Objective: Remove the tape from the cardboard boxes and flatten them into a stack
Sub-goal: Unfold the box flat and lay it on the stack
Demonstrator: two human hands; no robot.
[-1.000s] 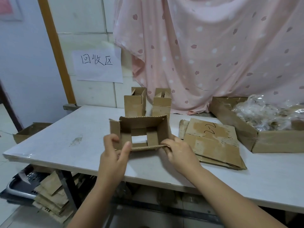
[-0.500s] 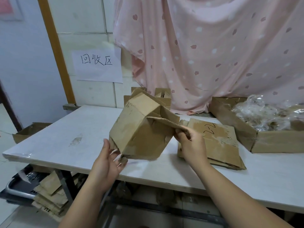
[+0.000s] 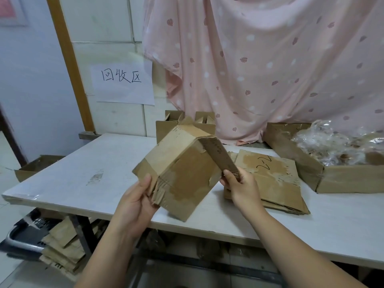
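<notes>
A worn brown cardboard box (image 3: pixel 182 167) is held tilted above the white table (image 3: pixel 99 175), its bottom panel facing me. My left hand (image 3: pixel 137 202) grips its lower left corner. My right hand (image 3: pixel 241 186) pinches an opened flap (image 3: pixel 220 154) that sticks out to the right. A stack of flattened boxes (image 3: pixel 276 179), the top one marked with pen, lies on the table just right of my right hand. Two upright small boxes (image 3: pixel 166 127) stand at the back, partly hidden behind the held box.
A large shallow cardboard box (image 3: pixel 342 179) with crumpled clear plastic (image 3: pixel 336 146) sits at the right. A pink curtain (image 3: pixel 270 59) hangs behind. A paper sign (image 3: pixel 122 82) is on the tiled wall. Flattened cardboard (image 3: pixel 62 246) lies under the table at left.
The box was resting open on the table; both hands lifted it and turned it over. My right hand has pulled one flap outward to the right.
</notes>
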